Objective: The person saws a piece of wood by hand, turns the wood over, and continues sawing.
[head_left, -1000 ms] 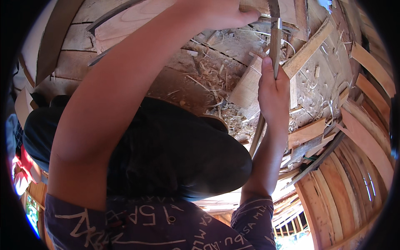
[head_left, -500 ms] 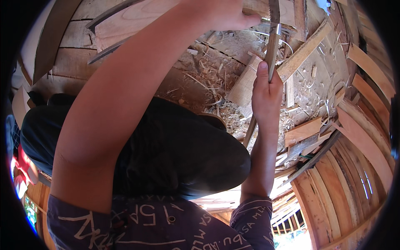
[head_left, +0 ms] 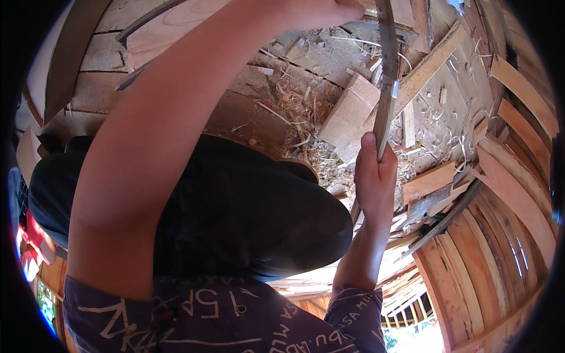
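My right hand (head_left: pixel 375 179) is closed round the long wooden handle of a saw (head_left: pixel 384 117), its thumb lying along the handle. From a shiny collar the narrow toothed blade runs up and out past the upper edge. The handle's lower end comes out below my fist, beside the wrist. At the top, my left hand (head_left: pixel 323 13) is partly cut off by the picture edge. Its thumb stretches toward the blade, by a piece of wood (head_left: pixel 403 30). The other fingers are hidden, so its grip cannot be made out.
A short wooden block (head_left: pixel 350 109) and a long wood strip (head_left: pixel 432 62) lie among shavings (head_left: pixel 303 109) on the plank floor. Offcuts (head_left: pixel 428 182) lie to the right, before curved slats (head_left: pixel 518 203). My bent knee (head_left: pixel 306 229) is near the saw handle. A person in red (head_left: pixel 36 238) shows far left.
My right hand has drawn the saw down toward me, so more of the toothed blade shows. My left hand sits slightly higher in the picture.
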### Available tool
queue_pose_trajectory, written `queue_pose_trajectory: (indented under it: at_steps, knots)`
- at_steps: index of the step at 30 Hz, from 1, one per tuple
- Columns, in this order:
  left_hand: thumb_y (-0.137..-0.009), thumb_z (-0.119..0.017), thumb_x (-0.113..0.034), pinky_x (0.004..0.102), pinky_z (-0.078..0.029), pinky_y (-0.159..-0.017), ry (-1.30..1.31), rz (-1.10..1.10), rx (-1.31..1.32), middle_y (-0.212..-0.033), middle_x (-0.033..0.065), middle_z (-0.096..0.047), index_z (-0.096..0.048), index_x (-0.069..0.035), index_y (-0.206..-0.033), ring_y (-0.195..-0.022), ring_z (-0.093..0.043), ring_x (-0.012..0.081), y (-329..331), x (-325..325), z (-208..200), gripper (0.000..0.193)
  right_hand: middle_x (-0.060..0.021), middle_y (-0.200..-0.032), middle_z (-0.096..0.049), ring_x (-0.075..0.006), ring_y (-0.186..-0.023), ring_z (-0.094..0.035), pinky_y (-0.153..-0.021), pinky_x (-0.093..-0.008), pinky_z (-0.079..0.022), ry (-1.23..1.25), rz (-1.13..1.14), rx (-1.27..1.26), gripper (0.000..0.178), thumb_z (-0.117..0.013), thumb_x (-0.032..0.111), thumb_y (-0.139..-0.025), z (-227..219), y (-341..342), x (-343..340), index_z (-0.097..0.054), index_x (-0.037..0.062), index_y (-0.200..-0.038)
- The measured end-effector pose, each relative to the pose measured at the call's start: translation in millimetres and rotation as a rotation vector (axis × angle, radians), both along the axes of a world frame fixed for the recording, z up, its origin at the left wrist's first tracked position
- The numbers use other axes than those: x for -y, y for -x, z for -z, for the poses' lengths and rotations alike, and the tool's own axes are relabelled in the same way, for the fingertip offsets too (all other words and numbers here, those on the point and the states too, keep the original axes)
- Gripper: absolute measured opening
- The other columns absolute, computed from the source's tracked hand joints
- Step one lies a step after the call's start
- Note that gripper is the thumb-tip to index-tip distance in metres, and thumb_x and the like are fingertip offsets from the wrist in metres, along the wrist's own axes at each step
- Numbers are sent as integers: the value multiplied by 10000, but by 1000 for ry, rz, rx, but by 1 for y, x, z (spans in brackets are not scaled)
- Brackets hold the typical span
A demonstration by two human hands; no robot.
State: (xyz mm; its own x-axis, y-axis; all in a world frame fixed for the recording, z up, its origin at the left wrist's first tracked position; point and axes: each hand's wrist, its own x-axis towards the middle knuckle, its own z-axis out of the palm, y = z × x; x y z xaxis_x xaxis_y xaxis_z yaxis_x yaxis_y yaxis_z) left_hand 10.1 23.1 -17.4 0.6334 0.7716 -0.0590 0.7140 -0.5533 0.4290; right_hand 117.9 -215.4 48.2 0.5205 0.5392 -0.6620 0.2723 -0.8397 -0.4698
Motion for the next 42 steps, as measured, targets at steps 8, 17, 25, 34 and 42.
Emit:
queue_pose_trajectory:
  at_steps: [8, 17, 25, 34, 42]
  knots:
    - [-834, -598, -491, 472, -402, -1044, -178, -39, 24, -1253, 288, -569, -496, 100, -1239, -1204, -549, 383, -6, 3, 14, 723, -7, -578, -387, -81, -560, -344, -501, -302, -300, -60, 3, -29, 354, -491, 287, -1033, -2, 4, 11, -553, -9, -850]
    - [-814, -630, -504, 476, -409, -1020, -49, 28, 12, -1197, 267, -594, -525, 78, -1174, -1167, -571, 360, -2, 9, -5, 693, -85, -608, -495, -174, -593, -478, -573, -365, -400, -184, -102, 38, 475, -496, 401, -1006, 37, -16, -72, -612, -46, -894]
    - [-816, -620, -521, 484, -392, -1035, -47, 17, 21, -1214, 266, -590, -519, 89, -1212, -1193, -558, 353, -2, 6, 3, 734, -26, -597, -462, -120, -588, -454, -560, -323, -378, -110, -53, 42, 482, -489, 420, -1007, 25, -12, -84, -618, -32, -901]
    - [-847, -579, -508, 458, -409, -1022, 95, -50, -13, -1251, 264, -578, -528, 86, -1231, -1190, -557, 356, -4, -9, -2, 709, -43, -589, -426, -130, -576, -401, -545, -339, -354, -60, -95, 74, 440, -500, 371, -1013, 20, -12, -31, -562, -29, -840]
    - [-823, -603, -493, 473, -419, -992, -65, -53, -6, -1207, 260, -595, -522, 80, -1217, -1148, -581, 359, -2, 0, 5, 701, -12, -559, -403, -89, -522, -381, -491, -310, -324, 3, -24, -25, 396, -496, 354, -1020, -8, -8, -33, -534, 16, -819]
